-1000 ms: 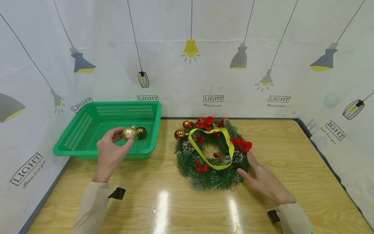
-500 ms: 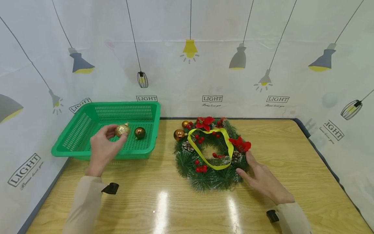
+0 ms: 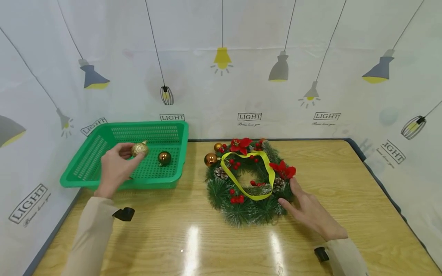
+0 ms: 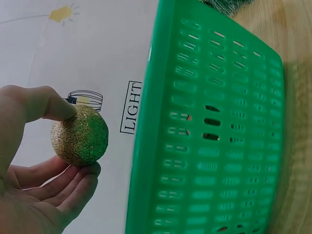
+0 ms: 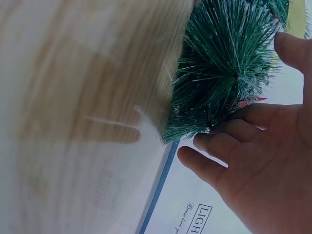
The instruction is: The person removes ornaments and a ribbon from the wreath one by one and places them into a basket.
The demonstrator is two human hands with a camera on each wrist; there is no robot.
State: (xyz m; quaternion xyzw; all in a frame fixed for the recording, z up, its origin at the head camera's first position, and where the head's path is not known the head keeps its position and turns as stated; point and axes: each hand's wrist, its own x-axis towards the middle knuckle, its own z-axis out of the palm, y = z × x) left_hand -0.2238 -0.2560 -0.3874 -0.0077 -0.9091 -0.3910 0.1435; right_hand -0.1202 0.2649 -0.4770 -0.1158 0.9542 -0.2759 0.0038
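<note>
Fingers [image 4: 48, 105] of the left hand [image 3: 115, 166] pinch a glittery gold ball [image 3: 139, 149] above the green basket [image 3: 86, 180]; the right hand [image 3: 310, 212] rests flat against the wreath [image 3: 238, 211] on the desk [image 3: 345, 184]. With so light a pinch, the ball may slip and roll.

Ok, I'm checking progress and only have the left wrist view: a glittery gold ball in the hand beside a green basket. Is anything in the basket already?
Observer: Yes, one shiny bronze bauble lies on the floor of the basket.
Operator: Is the glitter ball over the basket?
Observer: In the head view, yes. The left hand pinches it above the basket's inside.
Operator: And the right hand?
Observer: It rests open against the right edge of a wreath on the table.
</note>
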